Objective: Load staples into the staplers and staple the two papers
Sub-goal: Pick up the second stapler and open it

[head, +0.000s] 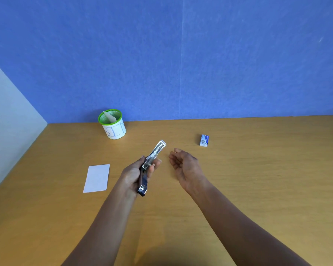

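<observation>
My left hand (136, 172) grips a metal stapler (155, 152) swung wide open above the wooden table (258, 169). Its shiny staple channel points up and away, and its dark base hangs toward me. My right hand (183, 164) hovers just right of the stapler with relaxed fingers and holds nothing. A small blue-and-white staple box (204, 140) lies on the table to the far right of my right hand. A white paper (97, 178) lies flat to the left of my left hand.
A green-rimmed mesh cup (112, 124) with a white label and a slip of paper inside stands at the back left, near the blue wall. A white side wall closes the left edge of the table.
</observation>
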